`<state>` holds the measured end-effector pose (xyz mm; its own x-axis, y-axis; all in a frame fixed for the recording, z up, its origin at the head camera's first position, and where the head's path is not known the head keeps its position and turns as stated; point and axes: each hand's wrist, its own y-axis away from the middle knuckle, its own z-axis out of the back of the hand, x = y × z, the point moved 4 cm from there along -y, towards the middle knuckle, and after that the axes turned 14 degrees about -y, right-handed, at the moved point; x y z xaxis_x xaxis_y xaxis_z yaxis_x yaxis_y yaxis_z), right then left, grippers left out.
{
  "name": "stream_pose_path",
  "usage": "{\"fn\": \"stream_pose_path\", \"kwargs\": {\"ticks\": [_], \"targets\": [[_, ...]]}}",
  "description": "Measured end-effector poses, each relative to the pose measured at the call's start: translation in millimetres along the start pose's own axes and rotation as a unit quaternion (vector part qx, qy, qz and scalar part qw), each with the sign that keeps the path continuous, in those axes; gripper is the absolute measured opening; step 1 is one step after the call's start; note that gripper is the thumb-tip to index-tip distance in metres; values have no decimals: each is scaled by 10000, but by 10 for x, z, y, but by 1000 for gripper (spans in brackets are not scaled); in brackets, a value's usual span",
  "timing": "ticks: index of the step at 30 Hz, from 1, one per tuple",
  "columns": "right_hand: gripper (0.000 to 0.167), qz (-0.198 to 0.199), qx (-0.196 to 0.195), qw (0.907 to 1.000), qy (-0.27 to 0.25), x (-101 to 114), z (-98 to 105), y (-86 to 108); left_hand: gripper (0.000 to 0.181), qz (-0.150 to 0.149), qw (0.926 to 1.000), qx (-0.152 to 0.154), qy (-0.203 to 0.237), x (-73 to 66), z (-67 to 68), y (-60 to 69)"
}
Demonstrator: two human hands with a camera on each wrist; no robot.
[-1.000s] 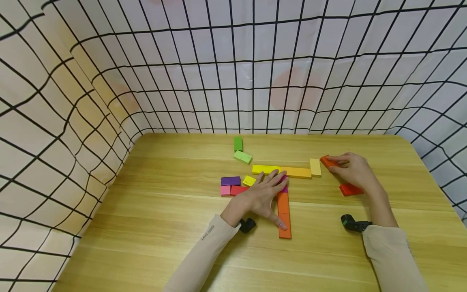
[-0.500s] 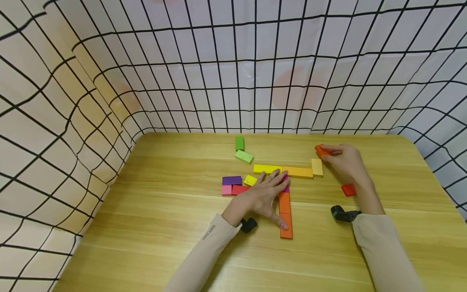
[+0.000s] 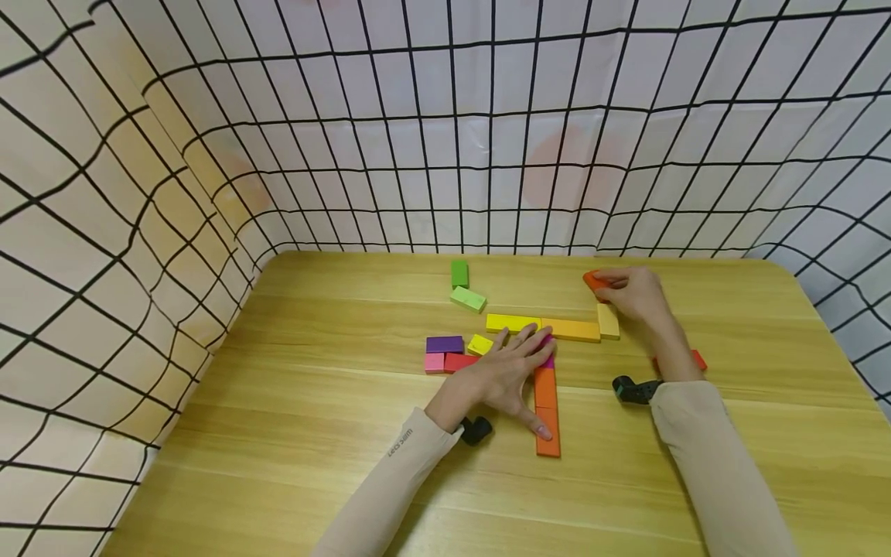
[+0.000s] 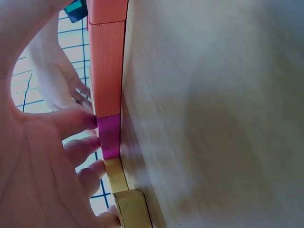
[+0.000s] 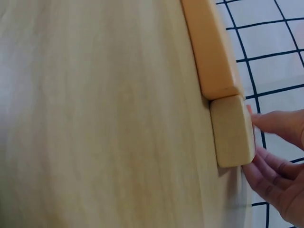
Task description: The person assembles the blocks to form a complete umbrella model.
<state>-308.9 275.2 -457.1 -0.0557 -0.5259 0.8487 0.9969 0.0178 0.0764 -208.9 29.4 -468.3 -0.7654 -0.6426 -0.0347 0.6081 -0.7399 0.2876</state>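
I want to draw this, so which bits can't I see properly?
Left red block: head view, one end hidden by the left hand.
Right red block: head view, middle hidden by the right arm.
Held block: right wrist view, mostly hidden by the cream block and fingers.
Lower yellow block: left wrist view, cut off by the bottom edge.
Sleeve writing: head view, too small to read surely.

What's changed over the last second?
The right hand, pinching the red-orange block throughout, has carried it leftward and farther away, from right of the pale block to beyond its far end. Nothing was let go. The left hand and orange blocks stayed put.
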Motion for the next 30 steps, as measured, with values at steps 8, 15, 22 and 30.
{"fn": "stream_pose_path", "kwargs": {"ticks": [8, 15, 22, 30], "targets": [[40, 402, 215, 9990, 31, -29, 1, 1, 138, -7, 10000, -38, -28, -1, -9, -9], [48, 462, 170, 9988, 44, -23, -23, 5, 138, 0, 10000, -57, -8, 1, 1, 1], [50, 390, 134, 9991, 80, -5, -45, 12, 138, 5, 10000, -33, -21, 0, 2, 4], [47, 342, 141, 9993, 76, -16, -63, 20, 138, 2, 10000, -26, -37, -2, 6, 7]]}}
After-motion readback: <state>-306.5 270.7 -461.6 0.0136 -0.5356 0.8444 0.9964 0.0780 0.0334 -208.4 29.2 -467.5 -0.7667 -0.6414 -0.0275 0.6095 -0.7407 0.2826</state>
